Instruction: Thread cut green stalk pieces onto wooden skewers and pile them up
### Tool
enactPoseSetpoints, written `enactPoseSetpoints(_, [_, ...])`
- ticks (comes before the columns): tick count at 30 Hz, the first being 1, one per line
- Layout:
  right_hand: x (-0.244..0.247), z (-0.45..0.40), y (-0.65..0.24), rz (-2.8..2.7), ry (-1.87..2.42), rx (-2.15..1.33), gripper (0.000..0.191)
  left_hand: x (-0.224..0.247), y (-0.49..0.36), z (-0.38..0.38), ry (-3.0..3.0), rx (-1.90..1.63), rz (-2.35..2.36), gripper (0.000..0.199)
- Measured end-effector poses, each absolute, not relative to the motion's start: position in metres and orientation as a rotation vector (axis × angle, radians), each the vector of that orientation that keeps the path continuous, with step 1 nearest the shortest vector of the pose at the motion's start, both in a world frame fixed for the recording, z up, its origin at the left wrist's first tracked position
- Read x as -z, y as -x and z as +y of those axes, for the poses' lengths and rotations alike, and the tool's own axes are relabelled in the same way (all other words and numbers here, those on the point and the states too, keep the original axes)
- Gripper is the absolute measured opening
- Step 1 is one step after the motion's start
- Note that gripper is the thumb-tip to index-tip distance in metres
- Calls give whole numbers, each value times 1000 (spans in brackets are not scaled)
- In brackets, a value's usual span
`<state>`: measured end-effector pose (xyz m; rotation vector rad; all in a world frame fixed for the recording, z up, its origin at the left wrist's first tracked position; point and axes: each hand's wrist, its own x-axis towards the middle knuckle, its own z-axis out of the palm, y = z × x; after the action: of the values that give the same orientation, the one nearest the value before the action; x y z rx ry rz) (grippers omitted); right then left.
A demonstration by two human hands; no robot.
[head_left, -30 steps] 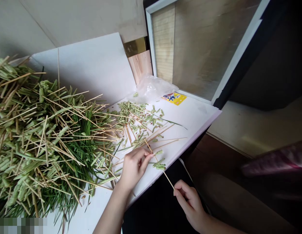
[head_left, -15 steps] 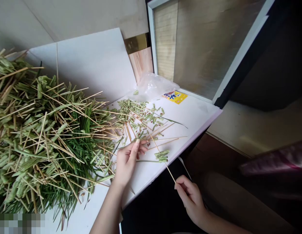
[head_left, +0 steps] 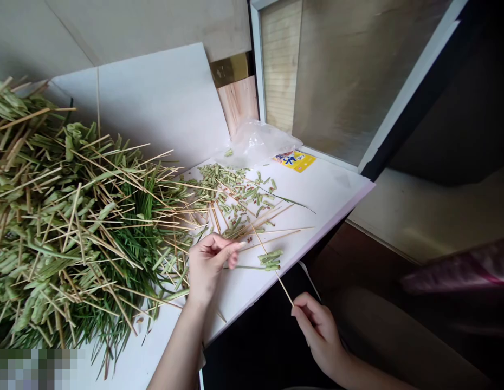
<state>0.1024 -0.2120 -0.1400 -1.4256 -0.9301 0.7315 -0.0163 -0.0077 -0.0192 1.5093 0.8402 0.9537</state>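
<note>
My right hand pinches the lower end of a thin wooden skewer, which slants up and left over the table's front edge. Several short green bean pieces are threaded across it near its middle. My left hand is above the white table, left of the skewer, with thumb and fingers brought together. Something pale shows at the thumb tip, but I cannot tell whether it is the nail or a small piece. Beyond that hand lie loose cut bean pieces and bare skewers.
A large heap of skewered beans and long green stalks covers the left side of the white table. At the back lie a clear plastic bag and a yellow printed packet. A framed glass panel stands behind them.
My left hand has turned and its fingers have closed together, the thumb now pointing right instead of up. My right hand and its skewer stay almost still. The view has shifted slightly.
</note>
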Motion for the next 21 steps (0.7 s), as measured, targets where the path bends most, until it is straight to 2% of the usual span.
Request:
enactPoseSetpoints(3, [141,-211,-102,-931,1435,-727,29,20,19,-8,-1698,-1066,1029,59])
enactPoseSetpoints(5, [142,-210,-101,-926,1439,-732,31,20,20,-7,-1847,-1090,1103,64])
enactPoseSetpoints(9, [146,-209,-100,-916,1429,-745,31,23,21,-3,-2119,-1135,1065,36])
enactPoseSetpoints(10, [146,-208,-100,-915,1423,-744,31,23,22,-2,-2159,-1152,1067,35])
enactPoseSetpoints(14, [148,-202,-102,-924,1357,-750,31,5,22,6,-2293,-1139,1151,51])
enactPoseSetpoints(18, [155,-192,-98,-905,1308,-714,35,-44,2,24,-2386,-1149,1100,21])
enactPoseSetpoints(21, [158,-185,-91,-792,1337,-658,41,-76,-26,54,-2473,-1153,1067,56])
